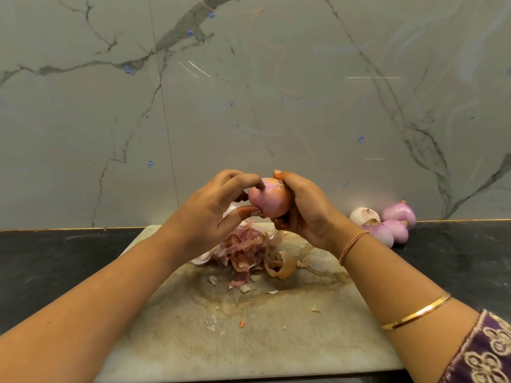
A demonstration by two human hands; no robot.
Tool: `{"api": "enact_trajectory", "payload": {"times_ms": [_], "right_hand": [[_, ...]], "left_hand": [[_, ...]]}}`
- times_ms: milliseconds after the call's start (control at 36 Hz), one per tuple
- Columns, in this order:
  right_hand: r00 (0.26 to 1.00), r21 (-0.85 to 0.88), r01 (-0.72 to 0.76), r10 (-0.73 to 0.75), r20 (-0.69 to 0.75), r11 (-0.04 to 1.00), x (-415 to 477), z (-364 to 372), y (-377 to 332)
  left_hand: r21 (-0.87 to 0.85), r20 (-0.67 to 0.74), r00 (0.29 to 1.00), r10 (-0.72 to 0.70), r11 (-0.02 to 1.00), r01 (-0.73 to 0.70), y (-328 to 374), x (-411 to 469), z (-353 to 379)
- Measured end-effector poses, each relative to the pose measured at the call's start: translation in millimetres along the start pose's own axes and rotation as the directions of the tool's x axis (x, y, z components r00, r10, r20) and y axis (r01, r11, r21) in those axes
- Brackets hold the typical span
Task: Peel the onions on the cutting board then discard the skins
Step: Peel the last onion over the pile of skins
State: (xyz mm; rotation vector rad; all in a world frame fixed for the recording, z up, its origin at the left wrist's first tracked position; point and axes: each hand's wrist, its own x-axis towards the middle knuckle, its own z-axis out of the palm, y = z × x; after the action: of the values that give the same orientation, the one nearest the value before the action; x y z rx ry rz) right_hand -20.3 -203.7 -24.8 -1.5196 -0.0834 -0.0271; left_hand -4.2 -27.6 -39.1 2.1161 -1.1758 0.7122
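Above cutting board (249, 341), onion (269, 199) gripped between both hands (304, 208)

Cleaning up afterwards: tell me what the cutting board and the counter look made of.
Cutting board: looks like pale stone or plastic, matte, with brown stains and fine scratches. Counter: dark polished stone, likely granite, by its speckles and faint sheen.

A home kitchen is indicated by a dark stone counter (55, 261), a marble-patterned wall (249, 92), a stained cutting board (249, 341), and peeled onions (387, 222) set beside it.
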Motion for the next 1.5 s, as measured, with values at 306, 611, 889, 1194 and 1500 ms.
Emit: {"api": "enact_trajectory", "payload": {"times_ms": [306,611,889,1194,1500], "right_hand": [[1.0,0.044,-0.007,0.006,0.017,0.999,0.0,-1.2,-2.6],[0.997,0.042,-0.041,0.039,0.06,0.998,0.0,-3.3,-3.9],[0.998,-0.002,-0.041,0.041,0.057,0.999,1.3,-4.4,-0.4],[0.992,0.035,0.123,-0.123,0.015,0.992,2.7,-3.7,-0.5],[0.948,-0.189,0.317,-0.307,0.083,0.929,2.1,0.7,4.1]], "left_hand": [[0.033,-0.025,0.998,0.05,0.998,-0.049,2.8,1.5,-0.4],[-0.015,-0.045,0.998,0.035,0.999,-0.036,1.3,2.0,1.1],[-0.041,-0.006,1.0,-0.006,0.999,0.006,-1.8,1.6,1.1],[0.053,-0.189,0.972,-0.137,0.987,0.149,-1.9,5.0,0.1],[-0.165,-0.343,0.881,-0.325,0.945,0.284,11.9,5.8,-0.8]]}}
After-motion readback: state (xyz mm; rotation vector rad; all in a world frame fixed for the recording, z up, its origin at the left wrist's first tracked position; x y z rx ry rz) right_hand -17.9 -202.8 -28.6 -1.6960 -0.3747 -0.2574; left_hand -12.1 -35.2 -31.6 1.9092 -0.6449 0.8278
